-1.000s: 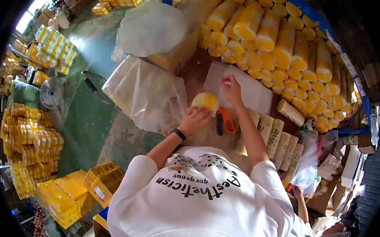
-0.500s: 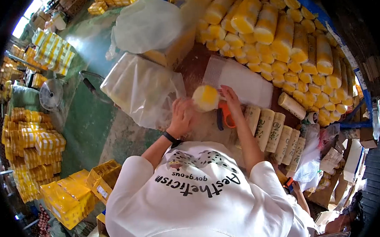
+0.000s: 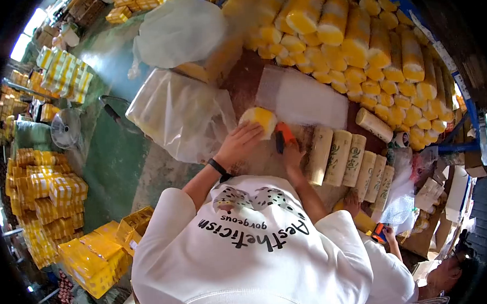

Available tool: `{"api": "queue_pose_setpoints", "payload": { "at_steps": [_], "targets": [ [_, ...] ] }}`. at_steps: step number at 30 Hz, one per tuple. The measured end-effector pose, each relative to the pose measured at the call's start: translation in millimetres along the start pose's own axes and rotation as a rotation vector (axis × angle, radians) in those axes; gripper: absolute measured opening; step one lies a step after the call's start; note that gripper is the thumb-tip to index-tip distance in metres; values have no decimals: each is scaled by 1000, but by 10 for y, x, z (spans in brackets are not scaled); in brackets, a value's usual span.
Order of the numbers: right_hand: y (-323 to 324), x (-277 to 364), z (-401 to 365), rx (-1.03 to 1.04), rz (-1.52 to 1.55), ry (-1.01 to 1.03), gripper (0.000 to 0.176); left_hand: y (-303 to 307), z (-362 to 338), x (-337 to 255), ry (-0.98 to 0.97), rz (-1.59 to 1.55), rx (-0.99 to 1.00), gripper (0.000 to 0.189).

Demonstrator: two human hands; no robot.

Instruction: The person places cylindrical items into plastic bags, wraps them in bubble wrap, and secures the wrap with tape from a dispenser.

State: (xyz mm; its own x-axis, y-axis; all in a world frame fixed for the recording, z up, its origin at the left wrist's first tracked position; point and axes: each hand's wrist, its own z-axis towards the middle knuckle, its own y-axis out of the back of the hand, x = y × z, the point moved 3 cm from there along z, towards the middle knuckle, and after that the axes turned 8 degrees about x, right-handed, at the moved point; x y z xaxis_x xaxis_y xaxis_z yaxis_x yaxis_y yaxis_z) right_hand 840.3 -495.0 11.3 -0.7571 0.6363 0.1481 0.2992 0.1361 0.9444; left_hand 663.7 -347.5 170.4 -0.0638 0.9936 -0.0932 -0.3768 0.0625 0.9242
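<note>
In the head view, a short round bundle (image 3: 260,122) with a white wrap and yellow tape across its end stands at the middle of the work surface. My left hand (image 3: 242,142), with a black band at the wrist, is wrapped against its near left side. Just right of the bundle, my right hand (image 3: 292,155) grips an orange and dark tape dispenser (image 3: 284,136), whose front is close to the bundle. Sheets of clear bubble wrap (image 3: 312,101) lie beyond the dispenser. A large clear plastic bag (image 3: 178,114) with pale contents sits left of my left hand.
A high stack of yellow-ended wrapped rolls (image 3: 359,47) rises at the back right. Several pale printed rolls (image 3: 338,157) lie to my right. At lower right, a co-worker's hand (image 3: 390,233) holds another orange tool. Yellow-taped boxes (image 3: 89,253) and a fan (image 3: 66,128) stand at left.
My left hand has moved up and right onto the bundle. My right hand has left the bundle's side, come lower, and now grips the tape dispenser. The co-worker has leaned further into view.
</note>
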Motion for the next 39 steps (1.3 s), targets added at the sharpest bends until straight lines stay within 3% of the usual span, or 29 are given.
{"api": "queue_pose_setpoints", "payload": {
  "at_steps": [2, 5, 8, 11, 14, 16, 19, 20, 23, 25, 29, 30, 36, 39],
  "targets": [
    [-179, -72, 185, 73, 130, -80, 60, 7, 8, -2, 6, -8, -37, 43],
    [488, -53, -105, -40, 419, -37, 53, 44, -10, 45, 64, -274, -108, 43],
    [617, -299, -437, -223, 807, 61, 43, 406, -17, 52, 468, -598, -285, 43],
    [1583, -14, -962, -446, 790, 354, 39, 787, 154, 90, 503, -799, -258, 50],
    [1993, 76, -1232, -540, 565, 587, 36, 1281, 431, -161, 157, -1050, -125, 53],
    [2043, 92, -1282, -612, 500, 786, 33, 1591, 568, -348, -83, -1025, 18, 50],
    [2133, 269, -1414, -576, 575, 708, 31, 1531, 424, -484, -133, -805, -29, 47],
    [2082, 267, -1448, -533, 618, 731, 31, 1588, 398, -516, -41, -698, -118, 37],
    [1953, 536, -1590, -431, 668, 670, 46, 1529, 247, -485, 72, -887, -14, 29],
    [1794, 600, -1727, -87, 787, 430, 61, 1444, 196, -415, 234, -960, 90, 22],
    [1944, 846, -1775, -64, 905, 391, 52, 1290, 265, -135, 619, -1334, 451, 18],
    [1941, 894, -1760, -73, 917, 372, 50, 1260, 340, -66, 393, -1194, 339, 18],
    [2091, 1086, -1745, -231, 799, 336, 44, 1290, 581, 146, 318, -1355, 515, 23],
    [2170, 1125, -1755, -326, 743, 359, 39, 1306, 592, 140, 392, -1637, 470, 22]
  ]
}}
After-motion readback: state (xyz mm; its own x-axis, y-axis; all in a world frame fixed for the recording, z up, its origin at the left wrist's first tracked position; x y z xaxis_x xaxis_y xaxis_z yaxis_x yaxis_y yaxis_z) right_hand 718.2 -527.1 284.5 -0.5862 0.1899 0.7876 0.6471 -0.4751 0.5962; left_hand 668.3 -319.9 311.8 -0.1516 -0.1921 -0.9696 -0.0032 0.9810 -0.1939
